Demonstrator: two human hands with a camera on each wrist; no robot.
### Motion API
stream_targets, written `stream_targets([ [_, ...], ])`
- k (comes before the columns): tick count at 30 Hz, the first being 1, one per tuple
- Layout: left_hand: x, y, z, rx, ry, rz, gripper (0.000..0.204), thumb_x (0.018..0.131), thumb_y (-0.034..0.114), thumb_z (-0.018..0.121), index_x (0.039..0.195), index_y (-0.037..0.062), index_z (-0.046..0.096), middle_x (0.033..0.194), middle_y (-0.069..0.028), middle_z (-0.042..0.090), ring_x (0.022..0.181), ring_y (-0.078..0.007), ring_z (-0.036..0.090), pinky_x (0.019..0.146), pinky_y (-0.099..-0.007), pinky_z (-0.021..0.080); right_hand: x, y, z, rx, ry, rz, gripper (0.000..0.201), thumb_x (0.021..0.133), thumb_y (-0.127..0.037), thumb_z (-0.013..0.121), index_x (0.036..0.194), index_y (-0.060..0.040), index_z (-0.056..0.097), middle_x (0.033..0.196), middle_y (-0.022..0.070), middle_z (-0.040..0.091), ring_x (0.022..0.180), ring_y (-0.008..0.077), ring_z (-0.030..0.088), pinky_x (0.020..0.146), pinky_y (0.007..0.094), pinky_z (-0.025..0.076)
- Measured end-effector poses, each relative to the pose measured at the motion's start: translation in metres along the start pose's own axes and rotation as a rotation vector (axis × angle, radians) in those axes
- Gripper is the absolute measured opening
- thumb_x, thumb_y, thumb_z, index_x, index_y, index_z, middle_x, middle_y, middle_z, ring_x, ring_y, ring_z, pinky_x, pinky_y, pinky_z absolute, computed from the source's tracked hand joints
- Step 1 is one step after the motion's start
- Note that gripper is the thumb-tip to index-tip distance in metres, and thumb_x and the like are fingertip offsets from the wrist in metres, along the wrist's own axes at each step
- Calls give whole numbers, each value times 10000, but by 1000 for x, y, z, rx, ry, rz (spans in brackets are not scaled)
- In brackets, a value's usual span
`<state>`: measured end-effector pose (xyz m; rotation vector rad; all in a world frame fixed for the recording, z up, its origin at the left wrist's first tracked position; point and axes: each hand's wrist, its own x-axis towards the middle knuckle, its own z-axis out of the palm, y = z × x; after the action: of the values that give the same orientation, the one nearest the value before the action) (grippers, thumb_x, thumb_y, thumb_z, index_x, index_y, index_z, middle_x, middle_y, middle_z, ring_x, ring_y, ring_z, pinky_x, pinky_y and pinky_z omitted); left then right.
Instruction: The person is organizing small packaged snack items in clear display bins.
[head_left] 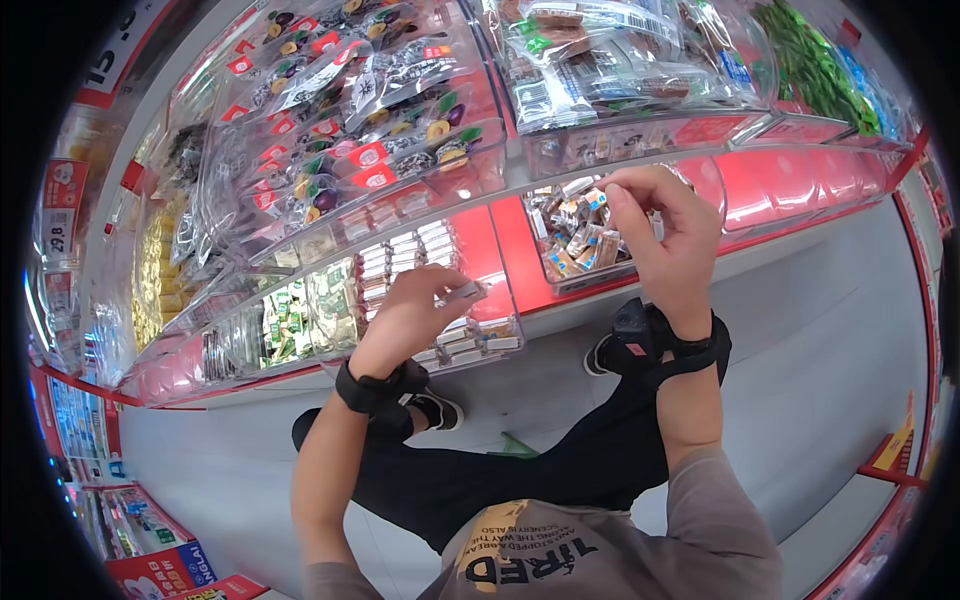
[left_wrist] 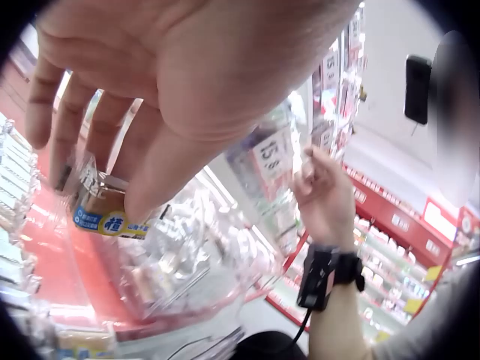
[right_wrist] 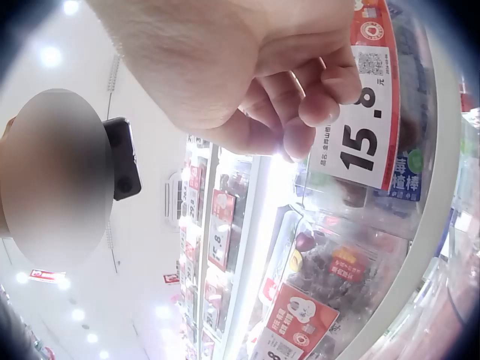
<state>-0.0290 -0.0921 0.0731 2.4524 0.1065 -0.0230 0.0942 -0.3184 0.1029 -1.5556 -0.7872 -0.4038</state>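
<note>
My left hand (head_left: pixel 405 310) pinches a small wrapped snack piece (head_left: pixel 466 294) between thumb and fingers, over a clear bin (head_left: pixel 507 322) of similar pieces laid in rows. In the left wrist view this snack piece (left_wrist: pixel 105 204) has a crinkled clear wrapper and a blue and yellow label. My right hand (head_left: pixel 672 240) is raised over another clear bin (head_left: pixel 580 286), where wrapped pieces (head_left: pixel 578 228) lie in a loose pile. Its fingers are curled in, the thumb close against the index fingertip, and nothing shows between them in the right wrist view.
Bags of dried plums (head_left: pixel 350 110) fill an upper tray, with other snack bags (head_left: pixel 610 60) beside them. A clear ledge (head_left: pixel 640 140) overhangs the lower bins. Green-wrapped pieces (head_left: pixel 287 322) lie farther left. A price sign (right_wrist: pixel 364 127) hangs near the right hand.
</note>
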Motion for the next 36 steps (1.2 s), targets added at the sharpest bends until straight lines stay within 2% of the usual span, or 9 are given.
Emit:
stream_targets([
  [3,18,-13,14,70,-146,-71,256,729,169,691,910,-8,655,838,-134,636,751,-233,590,691,-327,461,1,-5,0,-8,-11,4,48,809,-78,610,825,-42,637,586,-5,567,506,37,461,467,199,347],
  [7,40,-30,34,145,-158,14,217,689,144,684,847,-4,673,755,-180,633,681,-283,615,653,-358,475,1,-6,-3,-9,-13,19,43,806,-71,611,823,-44,639,591,-9,564,508,36,463,466,197,347],
  [8,42,-38,41,163,-118,135,218,674,116,669,855,-5,669,726,-209,617,674,-332,610,647,-380,479,1,-5,-4,-16,-4,6,42,806,-69,611,823,-44,639,594,-8,565,509,36,463,465,197,346],
  [11,50,-38,50,165,-178,88,145,683,95,644,721,-45,631,640,-232,561,622,-375,572,615,-418,456,1,-2,-8,-29,11,-14,40,803,-64,612,825,-43,639,602,-7,567,509,36,462,462,197,345],
  [20,49,-34,54,245,-250,78,148,675,104,662,768,-12,664,673,-216,592,659,-355,595,638,-400,482,2,1,-10,-39,19,-15,38,802,-62,611,823,-40,634,605,-6,565,511,37,463,462,192,334],
  [25,45,-38,51,322,-358,188,216,699,161,672,827,-12,646,728,-207,618,713,-354,613,665,-411,484,5,10,-16,-11,42,31,49,811,-70,603,818,-30,628,602,-9,562,526,33,469,474,192,337],
  [28,44,-35,48,265,-443,165,272,714,213,684,858,-12,631,715,-201,621,699,-352,619,656,-414,485,8,17,-24,-109,-39,180,68,799,-73,593,816,-16,626,604,30,578,526,76,502,490,226,375],
  [32,45,-33,50,384,-514,161,292,705,243,711,884,22,645,716,-173,626,714,-325,617,679,-404,465,8,33,-34,-388,-330,237,106,767,-96,596,818,-8,630,681,90,617,592,206,583,563,321,444],
  [36,37,-29,51,386,-439,210,294,687,214,730,873,3,643,736,-184,624,771,-334,602,741,-396,441,1,61,-31,-572,-493,254,143,750,-129,612,834,-18,644,765,102,634,729,280,610,667,385,467],
])
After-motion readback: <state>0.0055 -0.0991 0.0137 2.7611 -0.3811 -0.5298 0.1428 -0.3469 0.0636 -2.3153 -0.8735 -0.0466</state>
